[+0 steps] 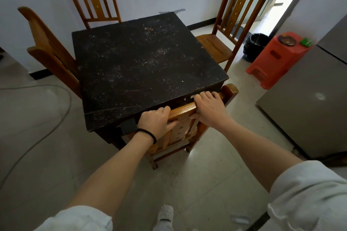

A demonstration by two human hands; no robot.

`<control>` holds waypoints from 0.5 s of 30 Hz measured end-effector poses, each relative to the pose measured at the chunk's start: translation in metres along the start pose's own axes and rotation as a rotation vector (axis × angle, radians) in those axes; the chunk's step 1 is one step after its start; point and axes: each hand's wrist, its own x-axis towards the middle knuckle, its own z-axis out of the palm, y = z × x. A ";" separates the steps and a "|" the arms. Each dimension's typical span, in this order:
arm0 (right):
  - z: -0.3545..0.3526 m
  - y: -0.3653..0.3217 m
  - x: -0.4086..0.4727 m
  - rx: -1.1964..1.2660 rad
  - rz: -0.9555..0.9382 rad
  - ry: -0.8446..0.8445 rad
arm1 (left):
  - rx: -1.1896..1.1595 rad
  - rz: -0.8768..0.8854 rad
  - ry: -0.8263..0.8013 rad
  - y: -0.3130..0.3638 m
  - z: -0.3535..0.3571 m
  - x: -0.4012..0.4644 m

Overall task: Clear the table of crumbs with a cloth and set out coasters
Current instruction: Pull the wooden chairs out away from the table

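Fingers of both hands, left hand and right hand, curl over the chair top rail, the crumb-strewn table lying just beyond.

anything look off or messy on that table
Yes. The black table is speckled all over with pale crumbs, thickest toward the middle, and its near edge looks worn and chipped. Both hands, left hand and right hand, grip the top rail of the near chair.
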 end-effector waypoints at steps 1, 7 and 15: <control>-0.001 0.000 -0.001 -0.003 0.001 -0.009 | -0.011 -0.001 -0.009 0.001 -0.002 0.000; -0.016 0.008 -0.004 0.083 -0.075 -0.135 | -0.180 -0.099 -0.223 0.006 -0.012 0.008; -0.077 0.068 0.004 0.361 0.112 0.105 | -0.131 -0.081 -0.150 0.038 -0.057 0.096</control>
